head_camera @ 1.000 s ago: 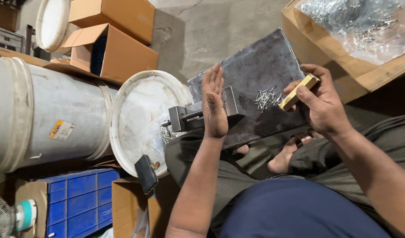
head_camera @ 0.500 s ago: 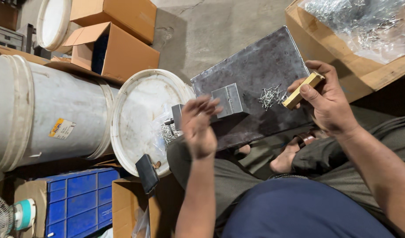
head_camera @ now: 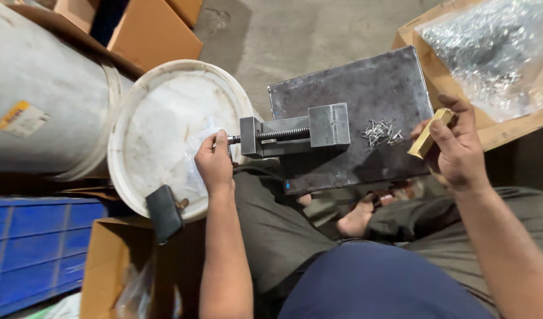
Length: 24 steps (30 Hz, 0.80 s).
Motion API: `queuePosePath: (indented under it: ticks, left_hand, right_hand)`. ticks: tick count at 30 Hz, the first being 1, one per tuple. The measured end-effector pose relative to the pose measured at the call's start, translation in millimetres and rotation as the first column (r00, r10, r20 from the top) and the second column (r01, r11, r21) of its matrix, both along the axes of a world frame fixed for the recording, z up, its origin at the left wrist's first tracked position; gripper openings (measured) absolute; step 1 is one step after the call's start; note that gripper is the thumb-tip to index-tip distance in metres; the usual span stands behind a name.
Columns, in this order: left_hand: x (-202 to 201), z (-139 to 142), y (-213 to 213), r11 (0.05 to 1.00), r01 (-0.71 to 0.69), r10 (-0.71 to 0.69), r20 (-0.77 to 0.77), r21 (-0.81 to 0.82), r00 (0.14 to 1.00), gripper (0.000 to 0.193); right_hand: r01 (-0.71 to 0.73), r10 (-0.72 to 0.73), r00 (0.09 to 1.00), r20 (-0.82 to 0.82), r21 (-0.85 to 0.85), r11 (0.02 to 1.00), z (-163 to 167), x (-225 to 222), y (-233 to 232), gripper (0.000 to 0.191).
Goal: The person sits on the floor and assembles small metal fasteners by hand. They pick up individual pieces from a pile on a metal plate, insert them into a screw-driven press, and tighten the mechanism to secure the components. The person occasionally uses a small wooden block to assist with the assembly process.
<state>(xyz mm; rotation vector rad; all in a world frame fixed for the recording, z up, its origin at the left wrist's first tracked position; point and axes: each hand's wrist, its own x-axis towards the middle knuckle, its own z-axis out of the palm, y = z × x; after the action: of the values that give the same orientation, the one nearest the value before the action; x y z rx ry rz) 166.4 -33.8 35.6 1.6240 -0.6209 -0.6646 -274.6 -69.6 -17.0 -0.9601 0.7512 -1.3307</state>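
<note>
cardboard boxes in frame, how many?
4. One at top left, one with a blue interior just left of it, one at bottom left under the hammer, one at top right holding a clear bag. More may be hidden.

Grey vise (head_camera: 295, 133), brass-yellow bar (head_camera: 428, 134), white bucket (head_camera: 159, 127), blue crate (head_camera: 32, 248).

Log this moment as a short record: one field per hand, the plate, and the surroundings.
left hand: grips the screw handle end of a small grey vise
right hand: holds a short brass-coloured bar, apart from the vise
steel plate: dark, carries the vise and a small pile of wire bits
surroundings: white bucket lid, black mallet head, blue crate, carton of shiny metal parts
</note>
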Motion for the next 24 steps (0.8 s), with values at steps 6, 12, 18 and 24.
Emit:
queuePosePath:
  ticks: [6,12,18,24]
  left_hand:
    - [6,-12,-19,0.993,0.097,-0.108,-0.184,-0.065,0.977,0.020]
    - [21,-19,-45,0.980,0.160,-0.200,-0.635,-0.120,0.746,0.019]
    - [23,-17,-42,0.977,0.186,-0.213,-0.605,-0.108,0.767,0.018]
    - [21,-5,-54,0.973,0.168,-0.229,-0.688,-0.156,0.689,0.017]
  right_hand:
    - [0.041,-0.049,0.933,-0.357,-0.031,0.999,51,26,-31,0.045]
    - [-0.372,0.208,0.309,-0.928,0.083,0.925,142,126,-125,0.050]
    - [-0.574,0.272,-0.277,-0.922,0.386,0.722,161,222,-141,0.044]
    - [-0.667,0.227,-0.245,-0.943,0.333,0.666,155,228,-136,0.048]
